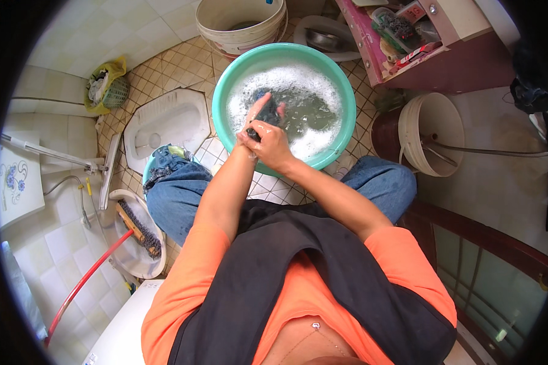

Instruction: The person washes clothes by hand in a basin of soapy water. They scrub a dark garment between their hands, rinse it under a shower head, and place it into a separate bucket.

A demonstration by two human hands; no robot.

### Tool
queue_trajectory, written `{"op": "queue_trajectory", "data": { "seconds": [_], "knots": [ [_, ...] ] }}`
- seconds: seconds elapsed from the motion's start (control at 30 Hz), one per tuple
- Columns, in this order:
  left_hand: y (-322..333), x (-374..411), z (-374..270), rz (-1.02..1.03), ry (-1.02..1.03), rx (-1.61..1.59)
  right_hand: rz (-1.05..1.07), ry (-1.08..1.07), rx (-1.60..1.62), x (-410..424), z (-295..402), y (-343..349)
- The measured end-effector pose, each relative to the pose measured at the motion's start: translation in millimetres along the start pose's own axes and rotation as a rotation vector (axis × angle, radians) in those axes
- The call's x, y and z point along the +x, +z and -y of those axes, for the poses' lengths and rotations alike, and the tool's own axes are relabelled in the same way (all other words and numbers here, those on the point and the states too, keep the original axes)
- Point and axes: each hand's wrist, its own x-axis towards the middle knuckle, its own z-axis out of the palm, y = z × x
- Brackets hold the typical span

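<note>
A green plastic basin [351,109] of grey soapy water [313,112] stands on the tiles between my knees, with white foam around its inner edge. Over the water, my left hand [257,109] has a wet dark cloth [269,114] lying across it. Fingers of that hand show on both sides of the cloth, while its palm is hidden. My right hand [269,141] is closed around a bunched end of the same dark cloth, against my left wrist near the basin's front rim.
Behind the basin stands a white bucket [242,39]. A squat toilet [169,118] and a small tub of clothes [166,164] are on the left, near a red-handled brush [132,223]. To the right are a shelf unit [443,68] and another bucket [434,137] with a metal hose.
</note>
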Motion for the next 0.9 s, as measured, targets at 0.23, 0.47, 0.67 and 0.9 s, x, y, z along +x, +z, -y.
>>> {"op": "queue_trajectory", "data": {
  "seconds": [0.23, 0.47, 0.67, 0.9],
  "knots": [
    [-6.8, 28.9, 30.8, -0.237, -0.144, -0.084, -0.08, 0.335, -0.642, 36.4, -133.7, -49.6],
    [-5.4, 16.0, 9.2, -0.272, -0.124, -0.05, -0.208, 0.419, 0.01, 22.9, -140.0, -30.2],
    [16.8, -1.8, 4.9, 0.031, -0.007, 0.0, -0.033, 0.186, 0.094, 2.7, -1.1, -12.0],
    [-30.0, 36.2, 33.7, -0.223, -0.159, 0.001, -0.074, 0.358, -0.548, 43.4, -93.7, -30.7]
  ]
}}
